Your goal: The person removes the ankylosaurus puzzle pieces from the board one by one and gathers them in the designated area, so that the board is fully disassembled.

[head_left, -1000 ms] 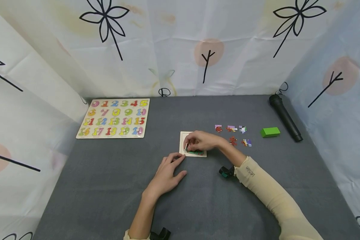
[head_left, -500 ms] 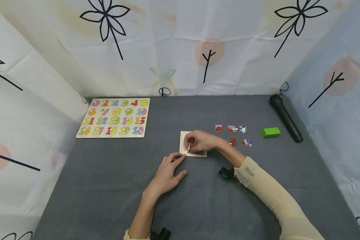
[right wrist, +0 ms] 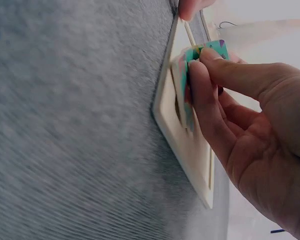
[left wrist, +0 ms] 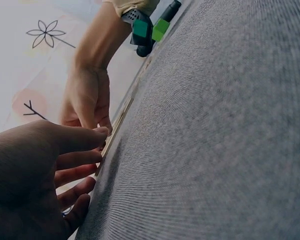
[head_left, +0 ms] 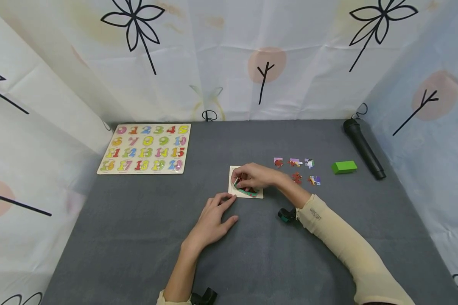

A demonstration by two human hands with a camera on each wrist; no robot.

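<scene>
A small square wooden puzzle frame (head_left: 232, 171) lies on the grey table in the head view. Above it my right hand (head_left: 253, 176) pinches a green-edged puzzle piece (right wrist: 221, 48) between thumb and fingers. In the right wrist view, more green and pink puzzle pieces (right wrist: 184, 75) sit tilted against the frame (right wrist: 200, 155); where one piece ends is hard to tell. My left hand (head_left: 211, 222) rests on the table with loosely extended fingers, a fingertip touching the frame's near left corner. My right hand hides much of the frame's inside in the head view.
Several loose puzzle pieces (head_left: 295, 163) lie right of the frame. Beyond them are a green block (head_left: 344, 167) and a black cylinder (head_left: 364, 148). A number board (head_left: 145, 150) lies at the back left. Patterned cloth (head_left: 229, 63) stands around the table's back and sides.
My right hand has shifted slightly away from me over the frame, showing more of the green-edged pieces under it. The left hand stays at the frame's corner.
</scene>
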